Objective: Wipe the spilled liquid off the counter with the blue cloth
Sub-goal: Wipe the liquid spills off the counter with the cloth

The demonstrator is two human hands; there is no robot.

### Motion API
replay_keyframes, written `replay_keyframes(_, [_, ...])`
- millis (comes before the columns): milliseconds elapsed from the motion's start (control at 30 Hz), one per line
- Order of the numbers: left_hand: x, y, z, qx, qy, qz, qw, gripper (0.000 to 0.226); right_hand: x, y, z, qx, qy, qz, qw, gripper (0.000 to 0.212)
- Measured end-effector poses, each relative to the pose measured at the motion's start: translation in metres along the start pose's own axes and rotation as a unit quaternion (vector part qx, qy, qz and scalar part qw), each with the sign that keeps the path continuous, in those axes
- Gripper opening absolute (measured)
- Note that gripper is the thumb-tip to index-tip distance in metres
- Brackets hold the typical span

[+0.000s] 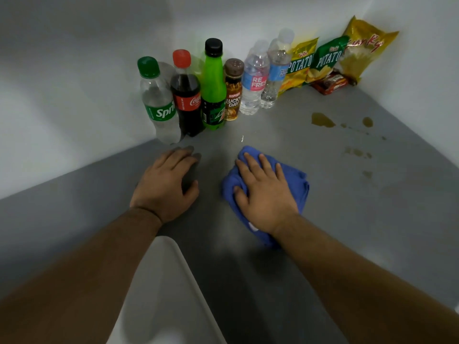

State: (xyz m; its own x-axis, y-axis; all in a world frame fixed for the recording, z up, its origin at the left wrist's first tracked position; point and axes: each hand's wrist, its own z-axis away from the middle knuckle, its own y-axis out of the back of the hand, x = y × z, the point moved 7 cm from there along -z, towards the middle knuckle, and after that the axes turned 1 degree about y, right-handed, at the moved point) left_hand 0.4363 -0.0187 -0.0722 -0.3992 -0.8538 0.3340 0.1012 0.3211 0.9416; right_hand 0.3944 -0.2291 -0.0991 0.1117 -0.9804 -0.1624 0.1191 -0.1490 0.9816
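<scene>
Wiping has not reached the spill yet, I judge: my right hand (264, 192) lies flat, fingers spread, pressing the blue cloth (295, 181) on the grey tabletop (347, 232), while my left hand (165, 183) rests open and empty beside it. Brown spilled liquid (321, 119) sits far right, well apart, so next I must slide the cloth there. Along the far wall stand capped bottles: Sprite (159, 105) clear, cola (187, 98) dark, two water bottles (254, 80).
</scene>
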Motion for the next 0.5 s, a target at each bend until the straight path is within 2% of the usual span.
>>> replay_keyframes(67, [0.002,-0.001,0.000,-0.008,-0.001,-0.004,1.000,0.069,-0.015,-0.005,0.028,-0.004,0.036,0.000,0.999,0.068])
replay_keyframes(133, [0.004,-0.001,0.000,-0.018,0.000,-0.012,1.000,0.072,-0.016,-0.010,0.066,-0.019,0.108,0.000,0.994,0.067])
replay_keyframes(200, [0.005,-0.002,0.001,-0.024,-0.004,-0.023,0.999,0.073,0.001,-0.013,0.103,-0.044,0.173,-0.001,0.984,0.067])
replay_keyframes(267, [0.005,-0.002,0.000,-0.025,-0.010,-0.032,0.999,0.073,0.036,-0.010,0.129,-0.054,0.201,-0.004,0.978,0.068])
replay_keyframes(333, [0.008,-0.002,0.000,-0.026,-0.015,-0.040,0.999,0.073,0.081,0.001,0.138,-0.055,0.173,-0.006,0.983,0.068])
replay_keyframes(400, [0.010,-0.003,-0.001,-0.025,-0.019,-0.050,0.998,0.069,0.118,0.013,0.125,-0.046,0.107,-0.014,0.993,0.067])
replay_keyframes(500, [0.014,-0.003,-0.004,-0.018,-0.005,-0.078,0.997,0.056,0.137,0.019,0.086,-0.019,-0.001,-0.012,1.000,0.065])
